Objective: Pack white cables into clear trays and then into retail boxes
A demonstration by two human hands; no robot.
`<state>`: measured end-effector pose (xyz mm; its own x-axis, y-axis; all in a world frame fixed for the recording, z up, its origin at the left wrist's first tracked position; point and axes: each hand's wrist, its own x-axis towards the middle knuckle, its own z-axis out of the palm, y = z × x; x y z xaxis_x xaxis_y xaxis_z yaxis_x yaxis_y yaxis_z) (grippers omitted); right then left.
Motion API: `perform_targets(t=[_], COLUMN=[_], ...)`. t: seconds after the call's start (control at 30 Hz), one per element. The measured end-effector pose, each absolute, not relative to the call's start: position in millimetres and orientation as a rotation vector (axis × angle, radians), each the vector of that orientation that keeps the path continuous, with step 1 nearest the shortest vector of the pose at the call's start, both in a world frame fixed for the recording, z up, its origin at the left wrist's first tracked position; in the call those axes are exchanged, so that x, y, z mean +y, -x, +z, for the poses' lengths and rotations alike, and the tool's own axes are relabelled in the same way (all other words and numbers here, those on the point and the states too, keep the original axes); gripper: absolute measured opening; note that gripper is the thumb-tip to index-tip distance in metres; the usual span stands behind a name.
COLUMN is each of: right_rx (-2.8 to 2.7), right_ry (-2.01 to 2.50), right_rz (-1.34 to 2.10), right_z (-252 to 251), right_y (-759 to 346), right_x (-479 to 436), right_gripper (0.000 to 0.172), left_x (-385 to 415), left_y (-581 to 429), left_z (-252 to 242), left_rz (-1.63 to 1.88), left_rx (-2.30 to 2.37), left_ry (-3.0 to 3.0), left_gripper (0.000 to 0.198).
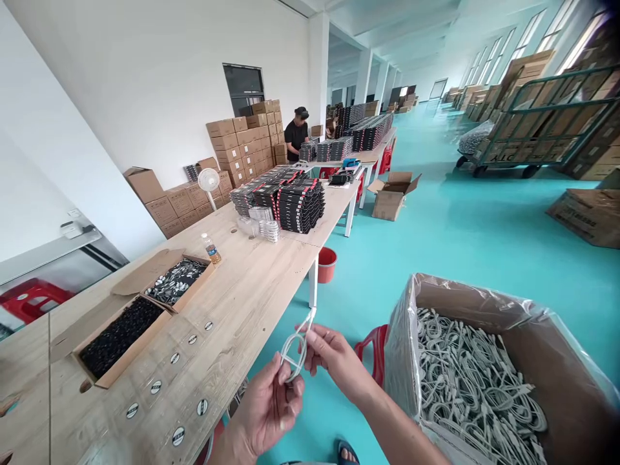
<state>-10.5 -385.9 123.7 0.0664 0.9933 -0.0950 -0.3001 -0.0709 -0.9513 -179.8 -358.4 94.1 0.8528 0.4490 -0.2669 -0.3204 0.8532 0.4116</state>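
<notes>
My left hand [271, 410] and my right hand [334, 358] both pinch a coiled white cable [296, 345] held in the air beside the wooden table's [242, 303] edge. The left fingers close around the coil's lower loop. My right fingertips grip its upper part, and a loose end sticks up toward the table leg. To the right stands a large cardboard box [557, 361] lined with clear plastic and full of similar white cables [475, 381].
On the table lie two open boxes of small dark parts [121, 332], round stickers [174, 357], a bottle [211, 248], stacks of black packages [295, 203]. A red stool [371, 349], red bucket [327, 263], carton stacks, a green cart [542, 129]. A person [295, 135] works farther off.
</notes>
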Motion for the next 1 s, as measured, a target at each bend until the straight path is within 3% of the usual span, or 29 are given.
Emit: perform_targets(t=[0.1,0.2,0.33,0.47,0.6,0.73,0.83,1.0], right_rx=[-0.864,-1.024,-1.48,-1.865,-1.778,-1.577,-1.742,-1.85], right_ry=[1.054,1.223,1.56,1.548,1.584,1.612,1.536,1.357], right_rz=[1.253,1.105,0.933,0.69,0.46,0.2,0.019,-0.019], right_z=[123,125,131,128,119,112,109,111], right_y=[12,11,9,14,21,24,25,18], right_x=[-386,-386,-386,-386,-385,-383,-377,-364], right_gripper=[0.048,0.037,0.032,0.029,0.035,0.028,0.023,0.025], left_x=[-360,-364,-367,-365,-362,-363,-365,-372], left_y=[181,181,180,178,177,174,168,155], left_z=[95,100,107,104,96,90,89,83], left_rz=[0.429,0.432,0.474,0.569,0.65,0.681,0.691,0.79], left_rx=[0.379,0.423,0.431,0.437,0.492,0.575,0.601,0.776], left_ry=[-0.33,-0.375,-0.413,-0.288,-0.17,-0.126,-0.144,-0.343], left_gripper=[0.041,0.045,0.047,0.045,0.042,0.04,0.04,0.045])
